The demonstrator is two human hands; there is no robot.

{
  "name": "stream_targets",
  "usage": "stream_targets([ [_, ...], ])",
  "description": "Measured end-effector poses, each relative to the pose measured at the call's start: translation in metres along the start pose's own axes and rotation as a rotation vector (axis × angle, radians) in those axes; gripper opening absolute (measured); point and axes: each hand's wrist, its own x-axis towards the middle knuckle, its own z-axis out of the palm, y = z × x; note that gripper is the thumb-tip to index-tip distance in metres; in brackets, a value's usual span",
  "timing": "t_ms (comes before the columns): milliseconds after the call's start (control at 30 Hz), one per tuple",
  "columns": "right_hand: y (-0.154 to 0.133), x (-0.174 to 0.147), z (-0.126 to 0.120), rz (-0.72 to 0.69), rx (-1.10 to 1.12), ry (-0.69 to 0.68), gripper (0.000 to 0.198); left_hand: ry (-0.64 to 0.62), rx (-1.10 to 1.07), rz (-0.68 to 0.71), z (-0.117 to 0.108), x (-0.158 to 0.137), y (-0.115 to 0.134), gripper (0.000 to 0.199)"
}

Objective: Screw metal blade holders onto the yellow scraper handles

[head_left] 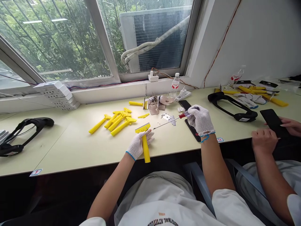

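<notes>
My left hand (134, 146), in a white knit glove, is closed around a yellow scraper (146, 150) at the table's front edge. The scraper's head points away from me and carries a metal strip with screws in it. My right hand (201, 120), also gloved, grips a screwdriver (166, 123) by its red and clear handle. Its tip hovers just right of the scraper's head, apart from it. Beyond the shaft lie metal plates (172, 121) and small loose screws (164, 115). Several yellow scraper handles (120, 121) are piled left of my left hand, near a small yellow piece (143, 115).
Brown card-like pieces (154, 109) are heaped behind. A bottle (174, 85) stands by the window. Black headsets (25, 135) (245, 113) lie on both sides. A black slab (191, 129) is under my right hand. At right, another person's hands (264, 138) hold a phone (272, 121).
</notes>
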Motion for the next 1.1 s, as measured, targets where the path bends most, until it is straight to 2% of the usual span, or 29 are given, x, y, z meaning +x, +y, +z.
stream_targets([
  [133,0.006,-0.001,-0.017,-0.087,0.016,0.056,0.045,-0.090,-0.028,-0.053,-0.003,-0.001,0.001,0.033],
  [300,0.016,-0.002,-0.034,-0.094,-0.018,0.097,0.050,-0.066,-0.047,-0.077,-0.003,-0.001,0.000,0.035],
  [500,0.029,0.001,-0.066,-0.279,-0.104,0.063,0.052,-0.054,-0.056,-0.071,0.001,-0.001,0.000,0.048],
  [633,0.043,0.006,-0.094,-0.373,-0.230,0.271,0.049,-0.022,-0.062,-0.059,0.001,0.001,-0.002,0.046],
  [733,0.046,0.006,-0.106,-0.396,-0.206,0.383,0.064,-0.025,-0.072,-0.058,0.001,0.002,-0.003,0.041],
  [833,0.027,0.002,-0.101,-0.252,-0.099,0.333,0.068,-0.039,-0.078,-0.052,0.001,0.002,-0.003,0.036],
  [933,-0.012,-0.001,-0.084,-0.089,-0.116,0.230,0.069,-0.043,-0.076,-0.043,0.001,0.002,-0.003,0.034],
  [1033,-0.044,0.003,-0.069,-0.040,-0.137,0.143,0.041,-0.031,-0.072,-0.035,-0.001,0.004,-0.004,0.035],
  [1100,-0.052,0.008,-0.064,-0.040,-0.097,0.133,0.034,-0.019,-0.078,-0.038,-0.002,0.005,-0.005,0.035],
])
